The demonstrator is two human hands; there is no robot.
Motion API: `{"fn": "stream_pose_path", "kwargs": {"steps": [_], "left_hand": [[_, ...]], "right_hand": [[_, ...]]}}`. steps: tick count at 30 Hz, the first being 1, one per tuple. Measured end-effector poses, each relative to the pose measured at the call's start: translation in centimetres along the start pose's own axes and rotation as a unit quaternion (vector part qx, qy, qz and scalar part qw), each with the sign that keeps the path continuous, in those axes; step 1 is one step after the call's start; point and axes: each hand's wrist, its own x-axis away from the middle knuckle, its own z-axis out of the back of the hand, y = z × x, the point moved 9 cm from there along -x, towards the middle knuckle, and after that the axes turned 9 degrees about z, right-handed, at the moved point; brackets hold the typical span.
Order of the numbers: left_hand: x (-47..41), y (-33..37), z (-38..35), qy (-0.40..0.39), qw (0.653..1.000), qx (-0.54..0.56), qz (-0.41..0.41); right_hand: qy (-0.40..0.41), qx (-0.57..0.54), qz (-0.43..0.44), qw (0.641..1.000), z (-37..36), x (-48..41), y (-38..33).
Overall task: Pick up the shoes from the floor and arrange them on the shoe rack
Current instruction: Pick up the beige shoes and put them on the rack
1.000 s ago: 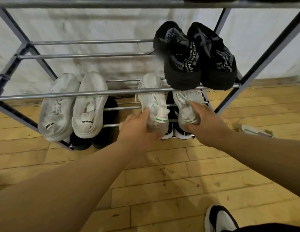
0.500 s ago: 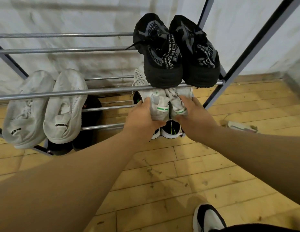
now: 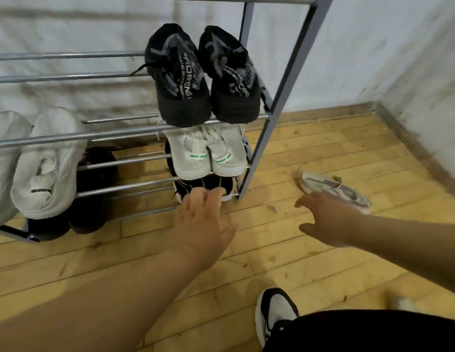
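A metal shoe rack (image 3: 282,97) stands against the wall. A pair of white sneakers with green heel tabs (image 3: 206,154) rests side by side on its lower shelf at the right end. Black sneakers (image 3: 203,77) sit on the shelf above them. White slip-on shoes (image 3: 43,163) lie on the left of the same lower shelf. My left hand (image 3: 203,219) hovers open in front of the rack, holding nothing. My right hand (image 3: 328,219) is open, just short of a white and purple shoe (image 3: 333,189) lying on the floor to the right of the rack.
Dark shoes (image 3: 94,189) sit on the bottom shelf, with another dark pair (image 3: 203,186) under the white sneakers. My own black and white shoe (image 3: 274,311) is on the wooden floor near me. The walls meet in a corner at the right.
Both hands have let go of the white green-tabbed sneakers, which now rest together on the shelf. The hands have drawn back, and the right hand has swung right toward the floor shoe.
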Motion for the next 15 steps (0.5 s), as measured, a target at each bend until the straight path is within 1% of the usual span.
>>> {"fn": "stream_pose_path", "kwargs": {"steps": [2, 4, 5, 8, 12, 15], "left_hand": [[0.8, 1.9, -3.6, -0.133, 0.991, 0.019, -0.004], [0.8, 3.8, -6.0, -0.212, 0.976, 0.042, -0.003], [0.6, 4.7, -6.9, -0.235, 0.970, 0.053, -0.004], [-0.8, 6.9, -8.5, -0.267, 0.960, 0.087, 0.007], [-2.5, 7.9, -10.2, -0.262, 0.958, 0.118, 0.025], [-2.7, 6.8, -11.4, -0.270, 0.955, 0.110, 0.052]], "right_hand": [[-0.023, -0.028, -0.055, 0.998, -2.3, 0.8, 5.1], [-0.025, -0.057, -0.110, 0.992, -4.2, 1.0, 9.8], [-0.027, -0.067, -0.135, 0.988, -5.0, 0.8, 11.7], [-0.026, -0.081, -0.181, 0.980, -6.9, -1.2, 15.4], [0.009, -0.089, -0.169, 0.981, -7.7, -6.8, 17.0], [-0.020, -0.060, -0.200, 0.978, -9.0, -10.2, 20.3]]}}
